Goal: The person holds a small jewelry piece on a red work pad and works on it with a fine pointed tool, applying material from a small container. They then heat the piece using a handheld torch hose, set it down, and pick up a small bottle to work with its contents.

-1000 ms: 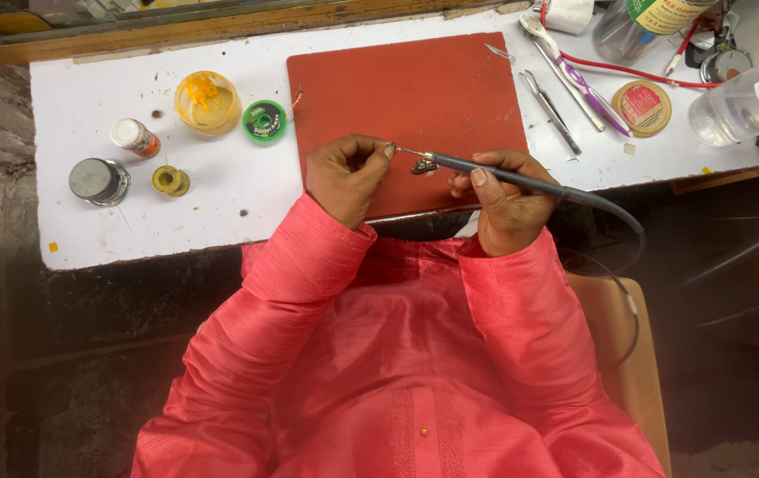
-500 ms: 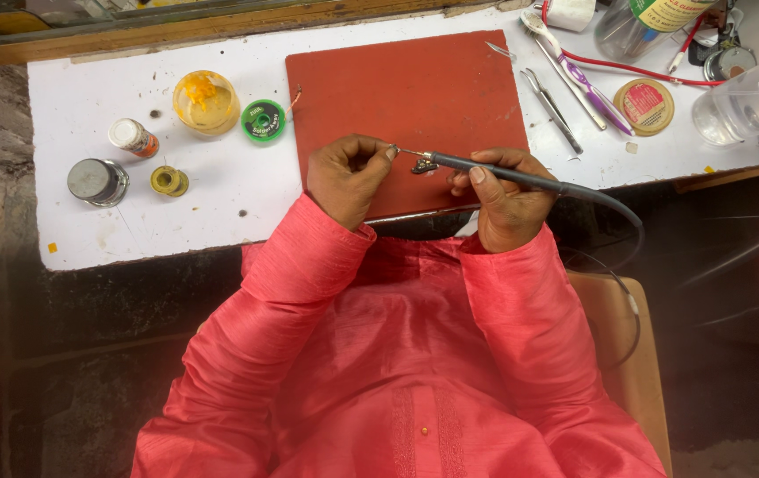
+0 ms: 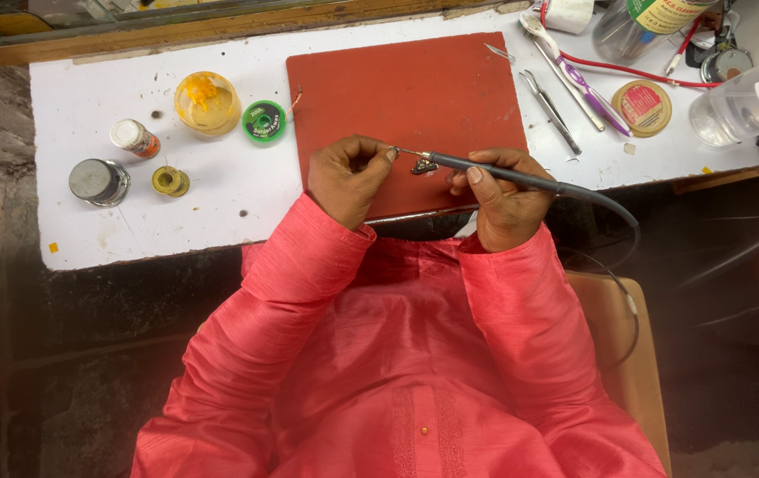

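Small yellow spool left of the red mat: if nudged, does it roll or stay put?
The yellow spool lies flat on the white table, so it likely slides, not rolls. It looks small, probably light. On edge, its round rim would likely roll.

We have one view only, from a head-worn camera looking steeply down over the person's chest and both sleeves. It faces the near edge of the white bench (image 3: 220, 204), close in; the red mat (image 3: 397, 88) sits upper centre.
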Action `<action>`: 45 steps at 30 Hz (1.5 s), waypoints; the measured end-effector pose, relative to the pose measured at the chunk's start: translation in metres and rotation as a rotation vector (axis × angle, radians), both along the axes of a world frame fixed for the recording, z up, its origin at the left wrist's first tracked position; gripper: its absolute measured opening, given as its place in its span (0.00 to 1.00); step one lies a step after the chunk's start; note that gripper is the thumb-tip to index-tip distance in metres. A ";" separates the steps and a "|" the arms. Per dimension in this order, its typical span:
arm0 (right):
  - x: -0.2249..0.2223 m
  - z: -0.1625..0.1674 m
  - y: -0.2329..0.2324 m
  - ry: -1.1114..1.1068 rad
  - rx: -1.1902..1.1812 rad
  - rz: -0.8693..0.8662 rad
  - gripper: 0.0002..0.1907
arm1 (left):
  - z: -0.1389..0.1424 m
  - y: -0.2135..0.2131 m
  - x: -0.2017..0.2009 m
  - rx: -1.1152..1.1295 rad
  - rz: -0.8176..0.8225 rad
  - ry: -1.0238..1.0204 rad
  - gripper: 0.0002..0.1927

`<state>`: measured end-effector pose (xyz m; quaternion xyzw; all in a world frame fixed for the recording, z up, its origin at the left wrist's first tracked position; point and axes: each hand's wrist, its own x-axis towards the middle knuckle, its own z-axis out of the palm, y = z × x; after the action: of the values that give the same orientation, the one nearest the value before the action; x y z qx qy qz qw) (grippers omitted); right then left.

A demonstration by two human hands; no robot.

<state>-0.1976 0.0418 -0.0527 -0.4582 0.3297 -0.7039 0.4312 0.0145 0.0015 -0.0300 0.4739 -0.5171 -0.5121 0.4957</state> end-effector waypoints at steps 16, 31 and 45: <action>-0.001 0.002 0.003 0.004 0.000 0.016 0.08 | -0.002 -0.001 0.000 -0.009 -0.001 -0.004 0.07; 0.000 0.001 0.002 -0.002 0.003 0.018 0.08 | -0.001 -0.001 0.000 -0.004 -0.003 -0.003 0.07; 0.000 -0.002 0.001 0.000 -0.005 0.013 0.08 | -0.001 0.000 0.001 -0.010 -0.012 0.004 0.07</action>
<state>-0.1977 0.0427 -0.0543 -0.4614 0.3251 -0.7020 0.4344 0.0152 0.0010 -0.0315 0.4674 -0.5216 -0.5133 0.4959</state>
